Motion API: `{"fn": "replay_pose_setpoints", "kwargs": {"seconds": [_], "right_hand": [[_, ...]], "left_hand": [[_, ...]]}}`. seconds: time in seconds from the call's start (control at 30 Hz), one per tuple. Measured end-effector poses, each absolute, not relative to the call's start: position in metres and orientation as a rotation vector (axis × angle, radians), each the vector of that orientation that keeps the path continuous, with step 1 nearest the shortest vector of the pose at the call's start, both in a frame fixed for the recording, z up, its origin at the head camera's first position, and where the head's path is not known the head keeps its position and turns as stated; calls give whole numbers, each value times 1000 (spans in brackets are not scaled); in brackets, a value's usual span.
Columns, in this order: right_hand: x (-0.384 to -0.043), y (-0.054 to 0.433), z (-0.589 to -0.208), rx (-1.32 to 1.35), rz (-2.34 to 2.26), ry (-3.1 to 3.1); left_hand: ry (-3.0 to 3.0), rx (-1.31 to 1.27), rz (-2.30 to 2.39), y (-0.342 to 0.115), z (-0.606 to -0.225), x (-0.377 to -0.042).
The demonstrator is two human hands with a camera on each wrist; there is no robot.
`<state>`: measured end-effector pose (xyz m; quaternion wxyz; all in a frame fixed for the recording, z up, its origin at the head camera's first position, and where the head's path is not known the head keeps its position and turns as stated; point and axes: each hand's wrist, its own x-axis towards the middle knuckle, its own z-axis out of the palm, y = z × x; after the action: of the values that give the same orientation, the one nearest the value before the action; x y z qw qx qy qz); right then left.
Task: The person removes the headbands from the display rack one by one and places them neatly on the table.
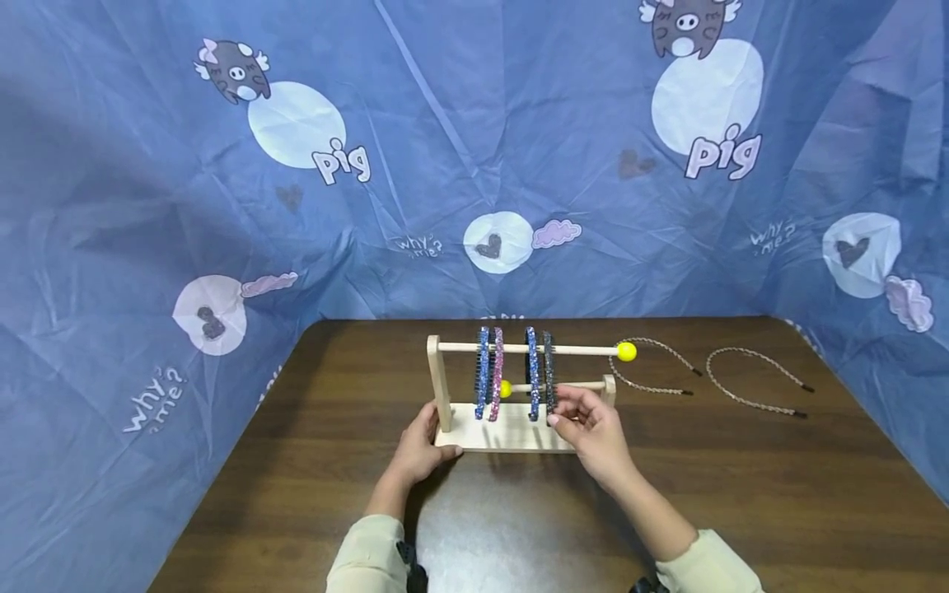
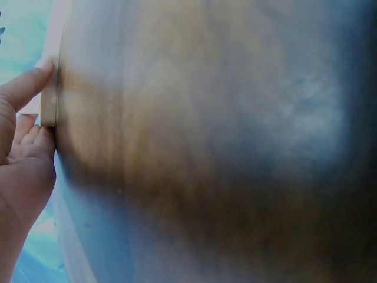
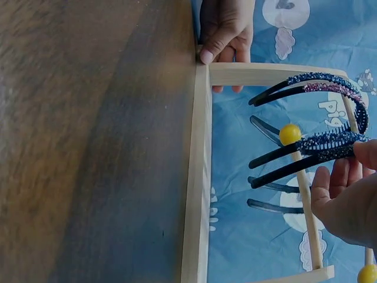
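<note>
A light wooden stand (image 1: pixel 511 439) with two rods holds several glittery headbands on its upper rod (image 1: pixel 582 351). Toward its left post hang a blue headband (image 1: pixel 483 379) and a pink headband (image 1: pixel 497 371); further right are another blue headband (image 1: pixel 532 371) and a black headband (image 1: pixel 549 366). My left hand (image 1: pixel 421 449) grips the left end of the base, thumb at the front edge and fingers behind. With thumb and fingertips my right hand (image 1: pixel 596 432) pinches the black headband near its lower part. In the right wrist view, the dark headband (image 3: pixel 294 168) runs into the fingers.
Two thin braided headbands, one partly behind the rod's end (image 1: pixel 652 389) and one further right (image 1: pixel 741 401), lie on the brown wooden table (image 1: pixel 741 494). Yellow balls cap the upper rod (image 1: pixel 626 352) and lower rod (image 1: pixel 506 389). A blue printed cloth (image 1: pixel 445 165) hangs behind.
</note>
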<state>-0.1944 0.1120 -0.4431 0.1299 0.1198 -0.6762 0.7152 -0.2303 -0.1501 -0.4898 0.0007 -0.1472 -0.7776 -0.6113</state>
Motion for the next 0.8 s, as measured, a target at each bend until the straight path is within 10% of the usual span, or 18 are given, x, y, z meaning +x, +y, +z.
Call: {"fn": "replay_pose_setpoints", "kwargs": {"seconds": [0.8], "right_hand": [[-183,143,-414,386,1982,-1844]], "left_hand": [[-2596,-247,-1551,-145,-496,-232]]}}
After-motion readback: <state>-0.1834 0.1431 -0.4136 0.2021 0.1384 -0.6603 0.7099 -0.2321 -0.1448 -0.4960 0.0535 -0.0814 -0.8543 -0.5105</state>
